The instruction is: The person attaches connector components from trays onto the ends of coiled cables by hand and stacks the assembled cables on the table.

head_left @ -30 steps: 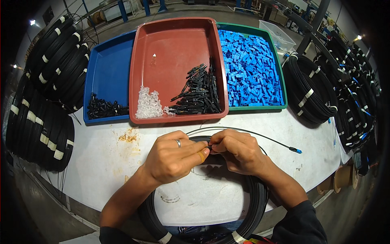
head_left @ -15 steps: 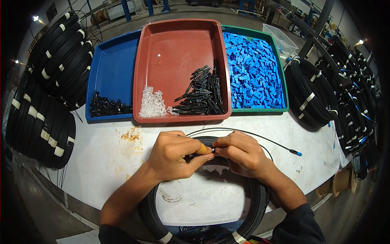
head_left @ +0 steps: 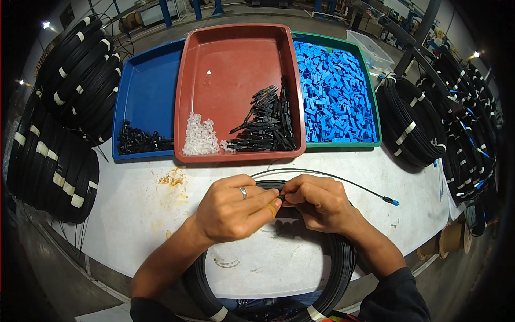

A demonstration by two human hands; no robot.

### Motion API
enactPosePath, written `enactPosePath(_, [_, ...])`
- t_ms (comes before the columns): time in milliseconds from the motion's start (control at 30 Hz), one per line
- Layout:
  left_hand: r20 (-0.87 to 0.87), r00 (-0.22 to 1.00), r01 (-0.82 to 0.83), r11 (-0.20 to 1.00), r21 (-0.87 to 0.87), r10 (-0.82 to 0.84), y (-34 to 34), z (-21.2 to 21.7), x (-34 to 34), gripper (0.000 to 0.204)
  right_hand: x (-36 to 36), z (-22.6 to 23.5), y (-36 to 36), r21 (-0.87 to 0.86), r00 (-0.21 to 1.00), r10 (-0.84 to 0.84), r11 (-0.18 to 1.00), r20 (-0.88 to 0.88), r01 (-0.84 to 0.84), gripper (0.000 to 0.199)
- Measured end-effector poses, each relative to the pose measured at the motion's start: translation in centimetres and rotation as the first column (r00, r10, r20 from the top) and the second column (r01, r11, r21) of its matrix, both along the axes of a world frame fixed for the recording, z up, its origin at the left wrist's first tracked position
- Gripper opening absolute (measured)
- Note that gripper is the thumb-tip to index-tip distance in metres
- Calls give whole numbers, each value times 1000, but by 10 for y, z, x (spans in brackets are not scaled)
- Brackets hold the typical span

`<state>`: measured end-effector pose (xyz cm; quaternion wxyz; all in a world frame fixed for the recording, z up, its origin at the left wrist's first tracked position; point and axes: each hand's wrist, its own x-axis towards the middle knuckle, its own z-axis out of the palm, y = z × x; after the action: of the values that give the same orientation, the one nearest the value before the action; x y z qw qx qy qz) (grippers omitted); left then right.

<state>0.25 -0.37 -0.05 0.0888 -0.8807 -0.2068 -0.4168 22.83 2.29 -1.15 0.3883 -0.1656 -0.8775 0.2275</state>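
Note:
A coil of black cable lies on the white table in front of me, banded with white tape near the edge. Over its far side my left hand, with a ring and a yellowish wrap on its thumb, has its fingertips closed. My right hand pinches from the other side, its fingertips meeting the left ones. Between them shows a small black piece, mostly covered by the fingers, so its kind is unclear. From behind the hands a loose cable end with a blue-tipped connector stretches rightward over the table.
Beyond the coil stand a blue tray with small black parts, a red tray with clear pieces and black connector bodies, and a green tray full of blue clips. Taped cable coils are stacked left; another coil lies right.
My left hand has rolled over, its fingers now stretched toward the right fingertips and the ring showing. The right hand has shifted only slightly.

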Motion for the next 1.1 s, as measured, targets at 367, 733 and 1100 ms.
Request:
enactPosePath(367, [284,946,31,830,-556,155,-3,1,-4,73,-3,5,-2,236,996,-78,968,-43,86,22])
enactPosePath(733, [189,979,0,923,-386,80,-4,0,1,74,0,5,-1,142,1000,-16,990,-24,19,21])
enactPosePath(1100, [111,994,39,977,-209,-16,3,0,-3,68,-4,-2,2,-196,992,-47,980,-117,23,20])
